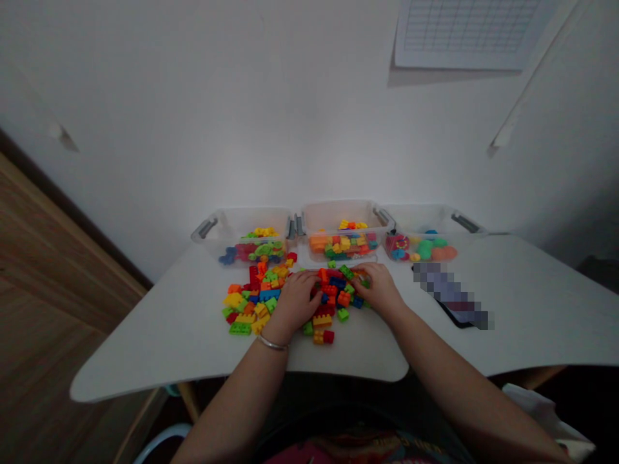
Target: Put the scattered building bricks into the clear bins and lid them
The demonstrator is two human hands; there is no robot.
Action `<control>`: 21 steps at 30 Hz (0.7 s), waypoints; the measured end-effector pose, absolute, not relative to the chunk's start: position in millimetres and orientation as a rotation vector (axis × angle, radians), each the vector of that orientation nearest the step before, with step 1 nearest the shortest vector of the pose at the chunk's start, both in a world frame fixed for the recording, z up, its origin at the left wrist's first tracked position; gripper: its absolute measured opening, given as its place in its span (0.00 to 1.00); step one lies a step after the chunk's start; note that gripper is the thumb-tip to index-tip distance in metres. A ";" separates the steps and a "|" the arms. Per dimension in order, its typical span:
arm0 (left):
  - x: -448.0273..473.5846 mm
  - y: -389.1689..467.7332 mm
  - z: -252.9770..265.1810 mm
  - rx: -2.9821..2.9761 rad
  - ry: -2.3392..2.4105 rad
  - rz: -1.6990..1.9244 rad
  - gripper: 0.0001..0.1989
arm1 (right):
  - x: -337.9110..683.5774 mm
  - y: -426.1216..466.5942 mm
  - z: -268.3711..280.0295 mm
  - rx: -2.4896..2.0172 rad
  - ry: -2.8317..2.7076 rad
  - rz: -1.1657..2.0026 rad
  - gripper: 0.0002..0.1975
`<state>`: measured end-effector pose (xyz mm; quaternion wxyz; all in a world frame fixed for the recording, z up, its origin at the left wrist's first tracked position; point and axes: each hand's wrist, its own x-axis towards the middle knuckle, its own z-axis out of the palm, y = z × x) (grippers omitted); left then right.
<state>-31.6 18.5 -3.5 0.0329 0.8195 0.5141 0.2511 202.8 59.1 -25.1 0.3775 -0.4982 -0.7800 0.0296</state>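
Note:
A spread of colourful toy building bricks (269, 294) lies on the white table in front of me. My left hand (297, 296) rests over the middle of the pile, its thumb apart from its curved fingers, among red and blue bricks; I see nothing clearly held in it. At the pile's right side, my right hand (377, 287) has its fingers and thumb bent around bricks, with a tilted green brick (347, 272) at the fingertips. The palm side of both hands is hidden. Nearest to me lies a yellow brick (318, 337) joined to a red one.
Three clear plastic bins stand along the wall: a left bin (251, 216), a middle bin (338, 207) and a right bin (416, 214), each holding colourful toys. A phone-like dark object (457, 316), partly blurred, lies right of my right hand. The table's front edge (348, 375) curves near me.

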 end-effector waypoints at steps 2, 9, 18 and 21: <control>-31.5 18.0 -2.9 2.526 1.575 0.772 0.12 | 201.8 60.5 -26.7 -1.329 -2.010 0.077 0.12; -30.9 17.5 -2.3 2.515 1.588 0.783 0.12 | 194.9 62.1 -27.4 -1.418 -1.983 0.101 0.12; -29.9 16.5 0.4 2.505 1.599 0.756 0.12 | 191.3 64.8 -31.1 -1.440 -1.877 0.172 0.09; -30.8 17.7 -1.5 2.498 1.603 0.749 0.12 | 193.2 64.5 -31.5 -1.388 -1.814 0.214 0.09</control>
